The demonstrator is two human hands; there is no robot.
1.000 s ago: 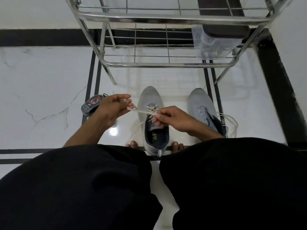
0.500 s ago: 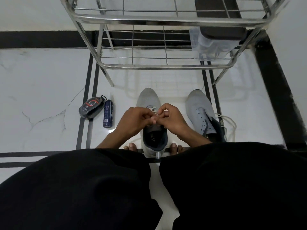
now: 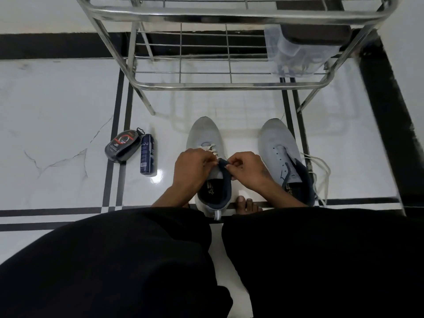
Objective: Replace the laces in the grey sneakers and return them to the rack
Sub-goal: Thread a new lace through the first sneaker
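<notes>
Two grey sneakers stand on the white floor in front of the metal rack [image 3: 229, 84]. The left sneaker [image 3: 205, 134] has a white lace [image 3: 212, 149] threaded through its lower eyelets. My left hand [image 3: 191, 167] and my right hand [image 3: 246, 167] meet over its dark tongue, each with fingers pinched shut on the lace near the upper eyelets. The lace ends are hidden by the fingers. The right sneaker [image 3: 278, 143] shows bare eyelets, and a loose white lace [image 3: 321, 171] lies beside its right side.
A dark spray can [image 3: 147, 154] and a black polish case [image 3: 124, 145] lie on the floor to the left. A clear plastic box [image 3: 296, 58] sits on the rack's lower shelf at the right. My black-clad knees fill the foreground, bare toes [image 3: 244, 201] below the shoes.
My left hand, which was out to the left pulling the lace taut, has come in to meet my right hand over the tongue. The spray can is now uncovered.
</notes>
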